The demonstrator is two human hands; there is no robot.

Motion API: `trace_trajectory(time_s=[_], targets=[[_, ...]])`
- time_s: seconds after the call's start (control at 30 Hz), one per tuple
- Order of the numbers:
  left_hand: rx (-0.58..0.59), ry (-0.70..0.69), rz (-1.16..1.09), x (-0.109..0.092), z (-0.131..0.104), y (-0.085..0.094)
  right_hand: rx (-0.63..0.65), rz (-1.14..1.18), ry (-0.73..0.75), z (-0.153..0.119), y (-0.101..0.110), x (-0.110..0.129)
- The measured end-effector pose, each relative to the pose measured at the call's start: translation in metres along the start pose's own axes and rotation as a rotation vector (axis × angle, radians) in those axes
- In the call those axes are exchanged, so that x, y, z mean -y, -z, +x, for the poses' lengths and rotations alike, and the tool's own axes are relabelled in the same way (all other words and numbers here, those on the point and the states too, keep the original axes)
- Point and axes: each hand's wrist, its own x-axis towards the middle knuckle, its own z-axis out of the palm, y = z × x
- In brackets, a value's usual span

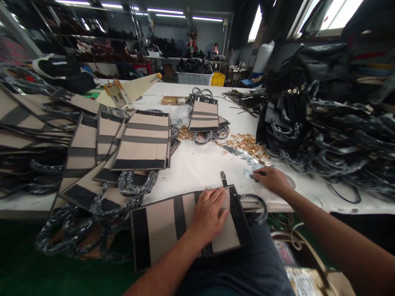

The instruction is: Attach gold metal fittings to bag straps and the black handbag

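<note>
A beige and black bag panel (162, 218) lies across my lap and the table's front edge, with a plastic-wrapped handle (257, 201) at its right end. My left hand (210, 211) rests flat on it, fingers stretched out. A short black strap with a metal fitting (223, 177) sticks out from its far edge. Further right, my right hand (273, 180) is closed in a pinch at the tabletop. Something small and dark shows at its fingertips, too small to name. Beside those fingers lie small silvery plates (247, 173).
Loose gold-coloured metal pieces (247, 144) are strewn behind my right hand. Stacked panels with wrapped handles (142, 139) fill the left, and another stack (203, 115) stands mid-table. Black bags (324, 123) are piled at the right. An open bag (296, 255) sits below the edge.
</note>
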Motion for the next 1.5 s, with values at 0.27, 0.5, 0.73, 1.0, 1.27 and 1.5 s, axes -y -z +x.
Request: trace_trajectory(time_s=[0.27, 0.5, 0.73, 1.0, 1.27, 1.5], targets=[[0.015, 0.01, -0.008, 0.0, -0.001, 0.001, 0.245, 0.383, 0.025, -0.04, 0.014, 0.059], [0.005, 0.016, -0.035, -0.001, 0.0, 0.003, 0.373, 0.474, 0.089, -0.06, -0.021, 0.102], [-0.035, 0.037, -0.066, -0.002, 0.0, 0.0, 0.301, 0.418, 0.139, -0.062, -0.036, 0.103], [-0.049, 0.043, -0.079, -0.003, 0.0, 0.0, 0.249, 0.301, 0.175, -0.063, -0.039, 0.104], [-0.073, 0.042, -0.087, -0.003, 0.0, -0.001, 0.187, 0.185, 0.226, -0.06, -0.043, 0.1], [-0.128, 0.081, -0.094, -0.008, 0.008, 0.003, 0.133, 0.195, 0.301, -0.066, -0.047, 0.093]])
